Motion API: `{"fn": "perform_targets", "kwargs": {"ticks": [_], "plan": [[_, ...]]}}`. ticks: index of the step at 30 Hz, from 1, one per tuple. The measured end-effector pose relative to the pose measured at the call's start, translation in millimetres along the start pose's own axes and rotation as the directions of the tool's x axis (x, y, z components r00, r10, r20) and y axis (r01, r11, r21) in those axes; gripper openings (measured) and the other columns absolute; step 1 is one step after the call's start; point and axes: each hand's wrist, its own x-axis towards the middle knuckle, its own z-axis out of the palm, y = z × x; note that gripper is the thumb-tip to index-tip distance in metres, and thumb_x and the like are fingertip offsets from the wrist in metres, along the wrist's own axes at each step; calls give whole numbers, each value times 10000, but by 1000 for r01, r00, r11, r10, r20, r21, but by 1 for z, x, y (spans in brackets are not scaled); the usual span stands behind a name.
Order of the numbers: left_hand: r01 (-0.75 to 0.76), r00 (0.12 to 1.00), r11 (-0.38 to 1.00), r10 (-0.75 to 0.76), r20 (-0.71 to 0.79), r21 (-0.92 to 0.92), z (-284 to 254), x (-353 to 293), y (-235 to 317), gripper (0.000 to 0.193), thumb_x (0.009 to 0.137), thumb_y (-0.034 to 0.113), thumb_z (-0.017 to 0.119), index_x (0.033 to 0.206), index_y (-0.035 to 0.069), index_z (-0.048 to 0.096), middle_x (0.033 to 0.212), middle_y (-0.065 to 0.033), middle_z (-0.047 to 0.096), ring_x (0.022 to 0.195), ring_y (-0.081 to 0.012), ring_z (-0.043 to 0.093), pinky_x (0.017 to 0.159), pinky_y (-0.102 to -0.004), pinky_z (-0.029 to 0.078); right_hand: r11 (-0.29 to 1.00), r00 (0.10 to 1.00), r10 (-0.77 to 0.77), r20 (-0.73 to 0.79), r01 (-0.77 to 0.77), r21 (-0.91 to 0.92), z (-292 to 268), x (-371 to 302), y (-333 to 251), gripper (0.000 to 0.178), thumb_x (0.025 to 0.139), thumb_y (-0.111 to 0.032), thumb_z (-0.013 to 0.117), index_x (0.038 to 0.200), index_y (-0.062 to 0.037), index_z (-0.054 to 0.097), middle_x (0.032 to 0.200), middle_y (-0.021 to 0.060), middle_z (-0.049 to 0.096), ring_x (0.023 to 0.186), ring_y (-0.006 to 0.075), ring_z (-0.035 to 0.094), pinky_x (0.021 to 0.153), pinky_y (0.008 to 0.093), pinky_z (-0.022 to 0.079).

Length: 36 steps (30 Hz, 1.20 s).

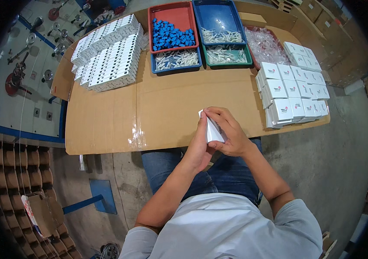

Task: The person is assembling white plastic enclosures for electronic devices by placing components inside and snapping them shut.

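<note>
A person's left hand (198, 146) and right hand (232, 134) are closed together around a small white piece (214, 133), gripping it from both sides, nearer the person than the red tray (173, 14) heaped with blue parts (172, 36) and to its right. Left of the red tray stand rows of stacked white blocks (110, 60); immediately right of it sits a blue tray (217, 16) partly filled with slim pale pieces (221, 36). Farther right of the red tray are stacked white boxes (293, 90) on the brown cardboard surface (171, 101)
</note>
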Motion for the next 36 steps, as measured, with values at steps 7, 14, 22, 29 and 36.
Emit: {"fn": "perform_targets", "kwargs": {"ticks": [7,14,22,29,36], "plan": [[-77,996,997,76,-48,-12,9,4,-8,561,1074,602,423,1390,150,529,1210,-35,635,1100,-177,645,908,-337,562,989,987,-95,-131,79,-122,11,-10,4,737,1003,-508,586,1432,87,513,1404,282,527,1243,435,574,1048,468,484],[-77,995,997,78,-59,15,5,7,-17,558,1061,617,448,1372,162,542,1198,-26,641,1098,-156,636,895,-338,546,995,979,-92,-184,83,-57,15,-19,13,725,1040,-519,518,1419,98,527,1397,302,539,1246,450,580,1040,470,495],[-248,964,965,255,-81,81,-11,16,-30,635,1110,466,431,1628,127,288,1552,-97,434,1400,-206,457,1152,-352,377,944,983,122,-138,-73,321,11,-11,-4,696,1039,-512,534,1469,34,518,1514,290,467,1394,413,496,1151,438,393],[-479,877,862,461,137,163,-34,16,-37,657,1100,406,418,1668,157,202,1632,-98,339,1450,-214,390,1196,-354,306,879,924,382,-25,-355,319,24,-23,-5,641,947,-310,740,1499,-68,522,1567,237,424,1429,373,467,1166,429,378],[192,979,981,-191,-73,10,-61,-2,-21,661,1060,667,354,1462,157,477,1326,-63,603,1209,-225,620,1007,-389,536,965,966,250,72,-254,64,44,-39,-4,666,877,-316,790,1434,-37,555,1500,268,435,1346,428,509,1121,459,428]]}}
